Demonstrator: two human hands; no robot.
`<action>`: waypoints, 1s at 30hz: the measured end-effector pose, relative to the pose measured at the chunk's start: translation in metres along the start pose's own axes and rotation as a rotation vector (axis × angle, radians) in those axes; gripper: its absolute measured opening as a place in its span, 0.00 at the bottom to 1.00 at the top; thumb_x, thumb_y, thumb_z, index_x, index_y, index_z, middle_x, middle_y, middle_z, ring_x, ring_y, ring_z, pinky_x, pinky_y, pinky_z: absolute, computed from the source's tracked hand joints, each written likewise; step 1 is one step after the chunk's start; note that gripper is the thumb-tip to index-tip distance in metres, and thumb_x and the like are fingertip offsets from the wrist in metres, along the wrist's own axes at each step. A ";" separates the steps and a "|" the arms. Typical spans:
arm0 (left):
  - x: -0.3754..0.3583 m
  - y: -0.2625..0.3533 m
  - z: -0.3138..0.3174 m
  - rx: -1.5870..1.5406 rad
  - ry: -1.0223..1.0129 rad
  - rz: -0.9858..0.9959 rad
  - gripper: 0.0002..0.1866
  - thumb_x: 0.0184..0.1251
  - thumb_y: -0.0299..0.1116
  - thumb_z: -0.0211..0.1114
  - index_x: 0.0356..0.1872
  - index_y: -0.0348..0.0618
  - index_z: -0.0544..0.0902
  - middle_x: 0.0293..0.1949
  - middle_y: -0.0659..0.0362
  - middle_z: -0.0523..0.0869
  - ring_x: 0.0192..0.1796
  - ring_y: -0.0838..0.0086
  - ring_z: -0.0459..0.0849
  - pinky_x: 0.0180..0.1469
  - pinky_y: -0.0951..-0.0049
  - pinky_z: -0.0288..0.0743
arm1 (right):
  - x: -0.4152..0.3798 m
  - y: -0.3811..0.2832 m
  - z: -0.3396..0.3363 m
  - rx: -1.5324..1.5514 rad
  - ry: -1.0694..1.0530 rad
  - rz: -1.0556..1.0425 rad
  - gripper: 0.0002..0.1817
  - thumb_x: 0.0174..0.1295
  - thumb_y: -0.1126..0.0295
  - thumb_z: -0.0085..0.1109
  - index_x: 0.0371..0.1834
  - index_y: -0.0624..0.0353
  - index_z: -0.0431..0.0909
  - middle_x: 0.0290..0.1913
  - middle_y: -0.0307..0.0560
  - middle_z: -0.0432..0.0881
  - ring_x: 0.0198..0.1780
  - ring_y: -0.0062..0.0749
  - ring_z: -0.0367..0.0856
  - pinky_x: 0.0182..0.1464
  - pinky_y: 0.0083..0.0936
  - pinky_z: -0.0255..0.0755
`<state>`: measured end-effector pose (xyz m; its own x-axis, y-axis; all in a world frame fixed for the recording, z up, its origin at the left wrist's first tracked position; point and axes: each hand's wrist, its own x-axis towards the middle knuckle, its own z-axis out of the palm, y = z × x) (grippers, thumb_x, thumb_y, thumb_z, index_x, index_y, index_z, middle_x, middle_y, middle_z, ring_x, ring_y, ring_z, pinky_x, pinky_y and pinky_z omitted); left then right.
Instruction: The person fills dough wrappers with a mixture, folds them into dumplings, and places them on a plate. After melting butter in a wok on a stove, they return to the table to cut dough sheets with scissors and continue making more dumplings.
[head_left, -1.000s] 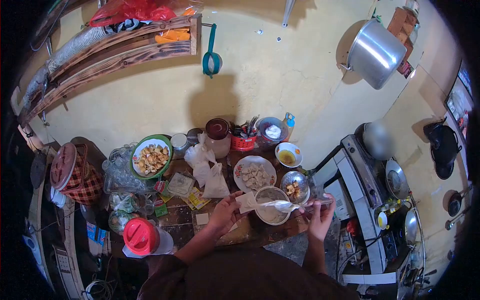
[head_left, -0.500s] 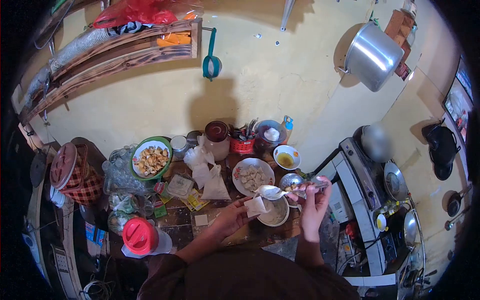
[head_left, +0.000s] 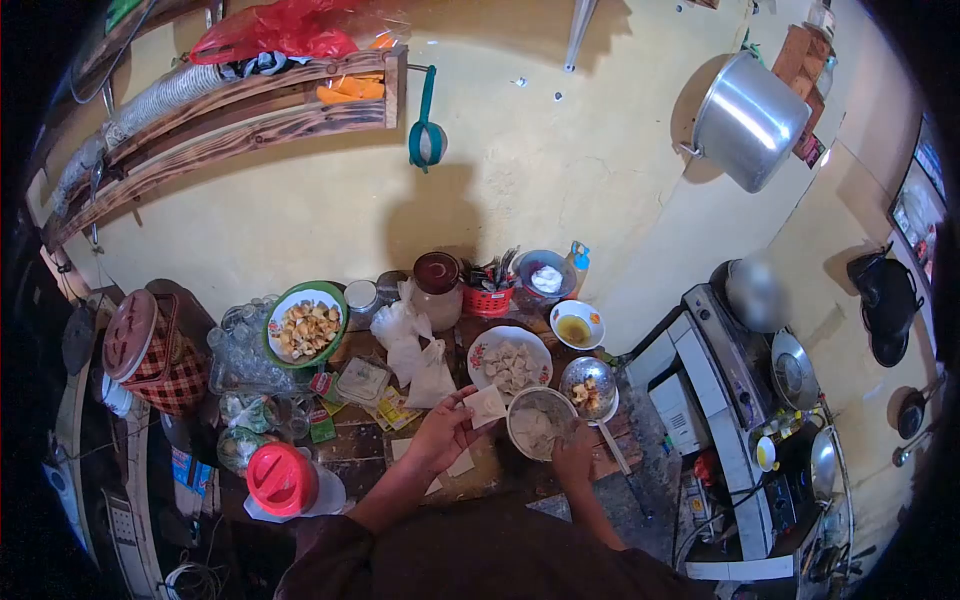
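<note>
The left hand point(head_left: 440, 432) holds 1 square wrapper point(head_left: 487, 405) flat on its fingers, just left of the filling bowl point(head_left: 540, 420). The right hand point(head_left: 573, 455) grips a spoon at that bowl's rim — best to scoop a small lump and centre it.

light: dim, warm | shadows: soft on wall | edges: fisheye warp, black vignette | blur: slight

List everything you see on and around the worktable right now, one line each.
wrapper square: 1, white, in left hand
filling bowl: 1, metal, table front
dumpling plate: 1, white patterned, behind the bowl
strainer: 1, metal, right of plate
sauce bowl: 1, white, table back
fried-pieces plate: 1, green-rimmed, table left
jug lid: 1, red, front left
big pot: 1, silver, on wall
left hand: holds wrapper
right hand: at bowl's edge
</note>
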<state>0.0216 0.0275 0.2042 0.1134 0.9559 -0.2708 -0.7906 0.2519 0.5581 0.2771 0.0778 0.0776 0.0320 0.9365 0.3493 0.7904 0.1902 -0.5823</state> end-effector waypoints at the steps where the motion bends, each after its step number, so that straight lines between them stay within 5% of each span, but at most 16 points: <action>1: -0.001 0.001 0.001 0.003 0.001 -0.003 0.21 0.66 0.20 0.43 0.61 0.40 0.60 0.54 0.51 0.72 0.55 0.62 0.75 0.59 0.61 0.71 | -0.004 -0.013 -0.008 -0.195 0.188 -0.078 0.24 0.49 0.74 0.55 0.53 0.64 0.65 0.48 0.59 0.73 0.52 0.53 0.70 0.59 0.42 0.58; 5: -0.004 0.000 0.009 0.045 -0.018 -0.028 0.21 0.66 0.21 0.44 0.61 0.41 0.59 0.55 0.50 0.72 0.55 0.61 0.75 0.58 0.61 0.72 | 0.011 -0.083 -0.063 -0.086 0.169 -0.109 0.26 0.49 0.74 0.56 0.55 0.62 0.67 0.52 0.58 0.70 0.61 0.55 0.59 0.63 0.46 0.50; 8: -0.001 -0.008 0.008 0.066 -0.048 -0.058 0.22 0.66 0.22 0.45 0.62 0.42 0.59 0.55 0.52 0.72 0.55 0.63 0.75 0.59 0.61 0.71 | 0.012 -0.098 -0.066 0.241 -0.129 -0.282 0.21 0.50 0.74 0.57 0.50 0.60 0.74 0.54 0.56 0.70 0.61 0.53 0.61 0.64 0.43 0.51; 10: -0.001 -0.010 0.008 0.074 -0.068 -0.056 0.22 0.66 0.22 0.45 0.62 0.43 0.58 0.55 0.52 0.71 0.55 0.63 0.75 0.59 0.61 0.71 | 0.010 -0.106 -0.061 0.749 -0.390 -0.092 0.16 0.52 0.75 0.56 0.47 0.59 0.78 0.57 0.55 0.69 0.62 0.45 0.62 0.64 0.36 0.53; 16: -0.003 -0.013 0.007 0.158 0.014 0.099 0.20 0.66 0.19 0.42 0.59 0.40 0.58 0.53 0.47 0.71 0.54 0.59 0.76 0.56 0.57 0.74 | 0.012 -0.117 -0.075 1.064 -0.612 0.131 0.15 0.56 0.79 0.50 0.47 0.59 0.77 0.60 0.51 0.66 0.61 0.33 0.64 0.62 0.27 0.56; 23: -0.004 -0.017 0.009 0.279 0.036 0.148 0.21 0.65 0.19 0.43 0.60 0.41 0.58 0.48 0.49 0.75 0.52 0.61 0.77 0.55 0.56 0.74 | 0.014 -0.118 -0.078 0.901 -0.431 -0.019 0.14 0.55 0.78 0.50 0.43 0.57 0.79 0.56 0.52 0.69 0.60 0.41 0.66 0.62 0.32 0.56; 25: -0.005 -0.019 0.008 0.251 0.045 0.142 0.22 0.65 0.19 0.44 0.60 0.42 0.59 0.45 0.51 0.78 0.51 0.62 0.78 0.55 0.55 0.74 | 0.018 -0.125 -0.084 0.450 -0.219 -0.235 0.13 0.52 0.74 0.57 0.42 0.55 0.79 0.53 0.52 0.72 0.58 0.46 0.67 0.61 0.37 0.57; 30: -0.004 -0.023 0.007 0.244 0.010 0.135 0.21 0.66 0.20 0.43 0.60 0.40 0.56 0.50 0.47 0.74 0.52 0.61 0.77 0.54 0.57 0.75 | 0.006 -0.121 -0.070 0.414 -0.197 -0.257 0.13 0.47 0.69 0.65 0.38 0.55 0.80 0.50 0.52 0.75 0.56 0.48 0.67 0.60 0.40 0.57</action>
<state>0.0433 0.0189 0.1979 0.0098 0.9820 -0.1884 -0.6297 0.1524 0.7617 0.2241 0.0395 0.2015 -0.2779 0.8744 0.3977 0.4485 0.4842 -0.7513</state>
